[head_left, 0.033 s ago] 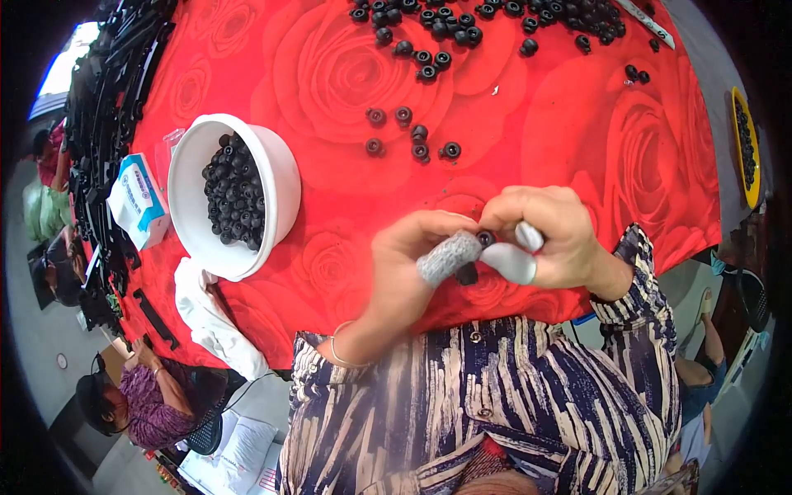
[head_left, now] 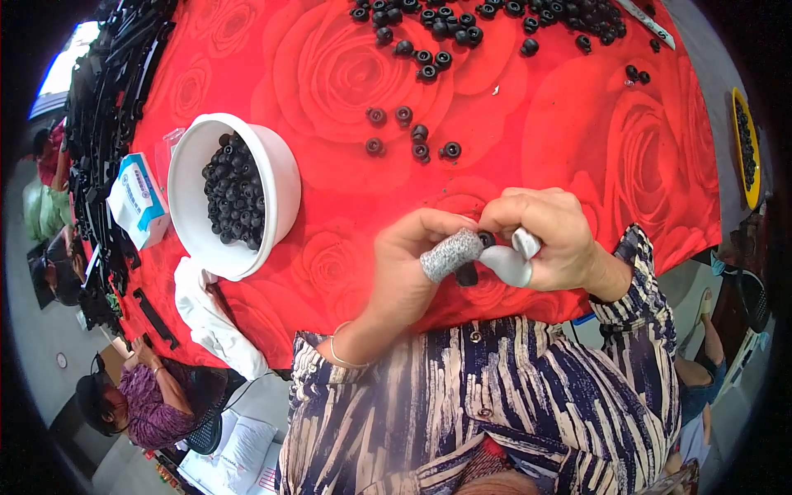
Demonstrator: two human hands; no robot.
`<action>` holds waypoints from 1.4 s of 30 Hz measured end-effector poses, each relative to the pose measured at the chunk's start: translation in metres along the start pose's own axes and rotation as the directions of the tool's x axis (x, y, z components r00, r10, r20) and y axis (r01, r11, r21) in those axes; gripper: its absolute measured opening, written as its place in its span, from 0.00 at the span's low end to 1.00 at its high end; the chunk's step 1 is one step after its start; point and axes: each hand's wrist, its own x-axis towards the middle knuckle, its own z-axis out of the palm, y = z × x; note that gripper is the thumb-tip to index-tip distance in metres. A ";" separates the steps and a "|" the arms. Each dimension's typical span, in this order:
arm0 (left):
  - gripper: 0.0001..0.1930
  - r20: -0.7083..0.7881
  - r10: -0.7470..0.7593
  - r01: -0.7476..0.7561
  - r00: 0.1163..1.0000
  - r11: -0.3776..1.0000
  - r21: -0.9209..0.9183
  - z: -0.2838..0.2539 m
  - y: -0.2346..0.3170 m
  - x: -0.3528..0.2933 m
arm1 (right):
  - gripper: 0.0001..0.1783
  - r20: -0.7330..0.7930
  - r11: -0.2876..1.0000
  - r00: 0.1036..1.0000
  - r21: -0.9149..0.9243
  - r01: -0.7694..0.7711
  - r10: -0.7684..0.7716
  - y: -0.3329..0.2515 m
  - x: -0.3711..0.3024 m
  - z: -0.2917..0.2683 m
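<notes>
Left hand nudged slightly rightward | it and right hand pinching small round black part, just right of frame centre | likely light, stiff; take by rim

Workshop, with heaped black parts, dark strips, seated co-worker.

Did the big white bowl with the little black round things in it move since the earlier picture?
No, the white bowl has stayed at the same place against the rose-printed red tablecloth.
</notes>
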 end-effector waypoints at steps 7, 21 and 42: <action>0.09 -0.047 -0.232 0.219 0.972 0.955 -0.201 -0.003 0.001 0.006 | 0.19 -0.004 0.996 0.998 -0.049 0.069 -0.070 0.000 0.003 0.004; 0.12 0.172 -0.358 0.380 0.918 0.918 -0.115 -0.013 0.012 0.004 | 0.22 -0.042 0.919 0.953 -0.279 0.278 -0.301 0.005 0.001 0.005; 0.13 0.142 -0.223 0.253 0.964 0.934 -0.253 -0.004 -0.004 -0.005 | 0.26 -0.011 0.743 0.845 -0.483 0.464 -0.535 0.001 -0.003 0.001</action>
